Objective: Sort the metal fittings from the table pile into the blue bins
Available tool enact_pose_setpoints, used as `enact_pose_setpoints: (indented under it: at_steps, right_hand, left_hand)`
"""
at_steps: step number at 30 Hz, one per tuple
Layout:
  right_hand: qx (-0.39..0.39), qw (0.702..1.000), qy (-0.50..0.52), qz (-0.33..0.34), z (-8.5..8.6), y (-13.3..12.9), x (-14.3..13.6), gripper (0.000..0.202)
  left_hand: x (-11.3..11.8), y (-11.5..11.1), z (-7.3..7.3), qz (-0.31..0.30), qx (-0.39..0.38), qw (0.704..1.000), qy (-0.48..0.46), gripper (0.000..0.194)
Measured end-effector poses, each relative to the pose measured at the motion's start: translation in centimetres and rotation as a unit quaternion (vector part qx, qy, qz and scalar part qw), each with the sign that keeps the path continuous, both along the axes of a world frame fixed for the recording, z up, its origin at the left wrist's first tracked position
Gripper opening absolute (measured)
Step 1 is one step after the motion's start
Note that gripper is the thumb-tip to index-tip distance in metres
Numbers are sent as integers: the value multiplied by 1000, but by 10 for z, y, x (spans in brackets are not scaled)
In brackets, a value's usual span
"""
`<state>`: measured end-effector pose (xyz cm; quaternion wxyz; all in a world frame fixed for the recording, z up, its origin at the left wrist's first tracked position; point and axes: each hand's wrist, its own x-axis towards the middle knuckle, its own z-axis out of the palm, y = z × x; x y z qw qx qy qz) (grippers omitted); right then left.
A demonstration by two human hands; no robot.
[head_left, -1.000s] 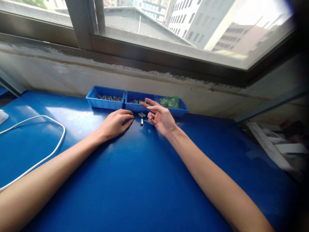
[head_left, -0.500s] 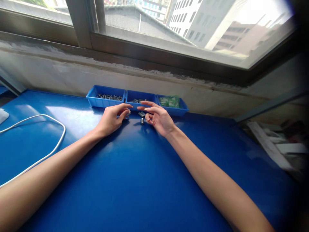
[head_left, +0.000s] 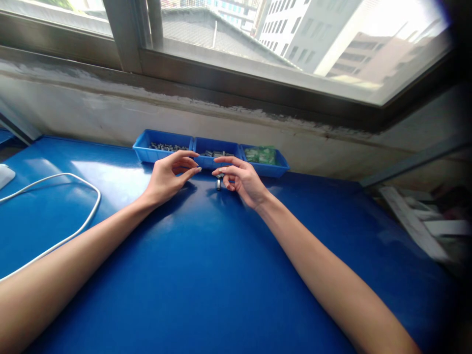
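Observation:
My left hand [head_left: 169, 176] is over the blue table [head_left: 206, 265], in front of the left bin, its thumb and fingers apart with nothing seen between them. To its right, my right hand [head_left: 244, 181] has its thumb and index finger close around a small metal piece [head_left: 220, 175]. Just below those fingertips another small metal piece [head_left: 218, 185] stands on the table. Behind the hands is a row of blue bins: the left one [head_left: 147, 154] holds small metal parts, the middle one [head_left: 236, 149] longer metal pieces, the right one [head_left: 275, 170] green and clear items.
A white cable [head_left: 96, 206] curves over the table's left side, near a white object [head_left: 5, 174] at the edge. Behind the bins are a wall [head_left: 110, 105] and a window frame [head_left: 221, 83]. Blurred white pieces [head_left: 416, 223] lie beyond the table's right edge.
My left thumb and fingers have spread, and the small item at their tips is no longer seen there. My right thumb and index finger have come down onto a metal piece near the standing one.

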<state>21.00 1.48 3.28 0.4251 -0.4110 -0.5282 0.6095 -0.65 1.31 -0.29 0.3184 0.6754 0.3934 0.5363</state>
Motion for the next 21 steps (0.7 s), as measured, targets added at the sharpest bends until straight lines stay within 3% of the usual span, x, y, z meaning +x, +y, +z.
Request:
enact_pose_setpoints:
  at_steps: [8, 21]
  right_hand:
    - [34, 995, -70, 70, -1, -6, -7, 36]
    - [12, 998, -45, 51, -1, -9, -12, 34]
  left_hand:
    - [2, -4, 1, -19, 12, 1000, -6, 40]
    - [4, -8, 2, -26, 50, 998, 29, 41]
